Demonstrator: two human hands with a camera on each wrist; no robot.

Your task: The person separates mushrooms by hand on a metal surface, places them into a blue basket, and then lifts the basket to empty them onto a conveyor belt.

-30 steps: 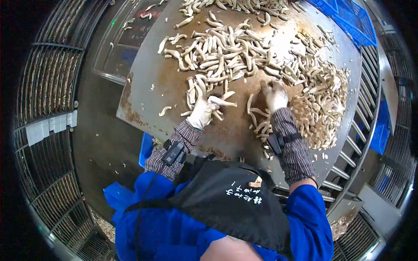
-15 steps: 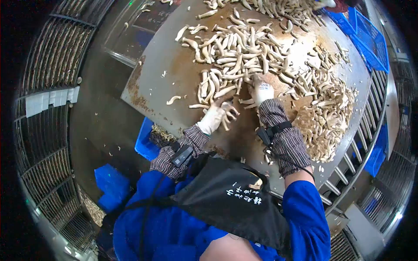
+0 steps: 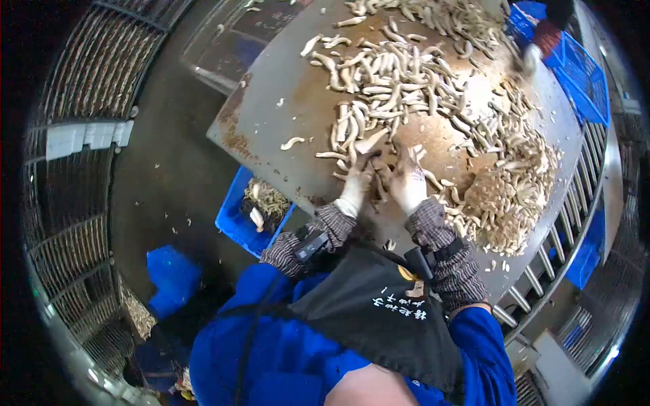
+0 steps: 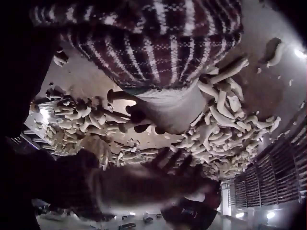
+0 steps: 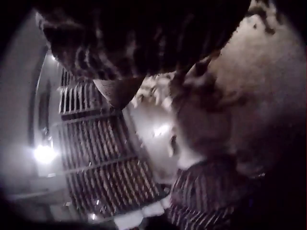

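Note:
White gloves with dirt-darkened fingers cover both hands, which are close together over the near part of the metal table (image 3: 284, 101). My left hand (image 3: 352, 186) grips several pale, long-stemmed mushrooms (image 4: 117, 98); in the left wrist view their ends poke out past its fingers. Beside it, my right hand (image 3: 407, 181) has its fingers stretched out and spread, its thumb side toward the left hand. Just beyond the hands lies a loose heap of mushrooms (image 3: 393, 74). The right wrist view is dark and blurred around the left hand (image 5: 201, 124).
A dense pile of smaller mushrooms (image 3: 508, 196) covers the table's right side. Under the left edge stands a blue crate (image 3: 233, 210) with mushroom scraps. Another blue crate (image 3: 582, 78) and a person's blurred hand (image 3: 531, 61) are at far right, above a roller conveyor (image 3: 565, 203).
Both hands have come together: the left moved right with its mushrooms, and the right now lies close against it. Another person's hand has reached in at far right. The head view has shifted.

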